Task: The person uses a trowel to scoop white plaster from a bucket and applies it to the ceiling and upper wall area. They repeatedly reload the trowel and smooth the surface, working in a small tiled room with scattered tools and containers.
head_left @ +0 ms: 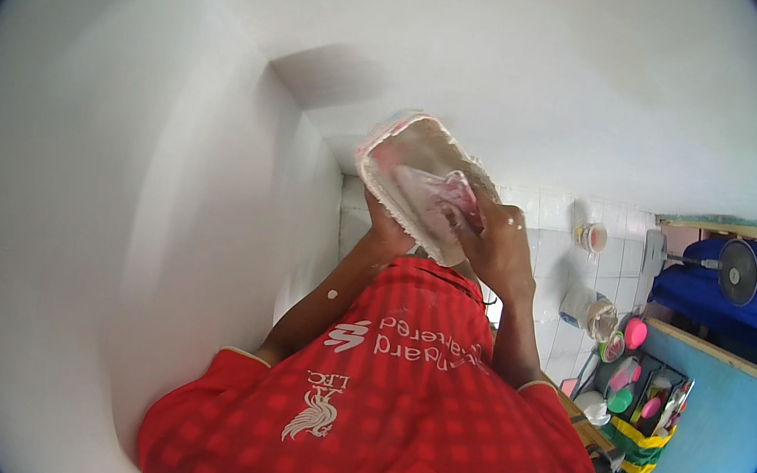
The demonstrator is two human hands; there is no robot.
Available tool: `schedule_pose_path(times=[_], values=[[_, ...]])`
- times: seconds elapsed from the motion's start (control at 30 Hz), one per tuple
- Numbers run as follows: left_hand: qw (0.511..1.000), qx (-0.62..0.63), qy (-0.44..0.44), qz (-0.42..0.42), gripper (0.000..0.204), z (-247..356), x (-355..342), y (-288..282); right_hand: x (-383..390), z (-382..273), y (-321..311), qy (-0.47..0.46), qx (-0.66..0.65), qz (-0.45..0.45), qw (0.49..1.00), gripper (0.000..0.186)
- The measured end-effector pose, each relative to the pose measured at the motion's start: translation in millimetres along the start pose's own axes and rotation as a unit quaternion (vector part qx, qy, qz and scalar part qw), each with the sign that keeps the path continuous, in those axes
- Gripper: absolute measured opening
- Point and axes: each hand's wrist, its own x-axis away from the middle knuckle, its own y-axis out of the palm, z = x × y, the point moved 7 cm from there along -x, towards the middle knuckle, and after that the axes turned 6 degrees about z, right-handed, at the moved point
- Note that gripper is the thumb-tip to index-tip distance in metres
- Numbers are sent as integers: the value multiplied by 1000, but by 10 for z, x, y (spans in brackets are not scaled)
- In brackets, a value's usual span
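My left hand grips a rectangular, crusted tray from the left and below, its fingers mostly hidden under it. The tray is tilted, streaked with pale putty and pink stains. My right hand is closed on a flat, pinkish-white smeared scraper, which lies over the inside of the tray. White flecks are on my right hand and left forearm.
Pale walls meet at a corner on the left. On white floor tiles stand a small tub and a larger container. At right are a fan, blue cloth and a dish rack with colourful dishes.
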Motion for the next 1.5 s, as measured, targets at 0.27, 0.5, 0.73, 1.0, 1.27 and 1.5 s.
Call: schedule_pose_path(times=[0.27,0.5,0.73,1.0,1.27,1.5], values=[[989,-126,76,-12,63,128,-205,-244,-170,-86,133,-138,20,21,990,31],[999,-18,16,45,67,86,-94,126,-269,-77,-133,45,-51,5,998,31],[985,-134,111,-9,66,214,36,390,-132,-65,54,-66,-38,14,997,33],[995,34,-41,88,58,-231,118,101,138,-61,-101,-59,44,44,996,31],[997,40,-8,61,59,-204,134,148,225,-8,-146,60,43,-18,997,28],[929,-260,261,-45,60,-12,256,171,317,-186,20,-75,126,50,988,27]])
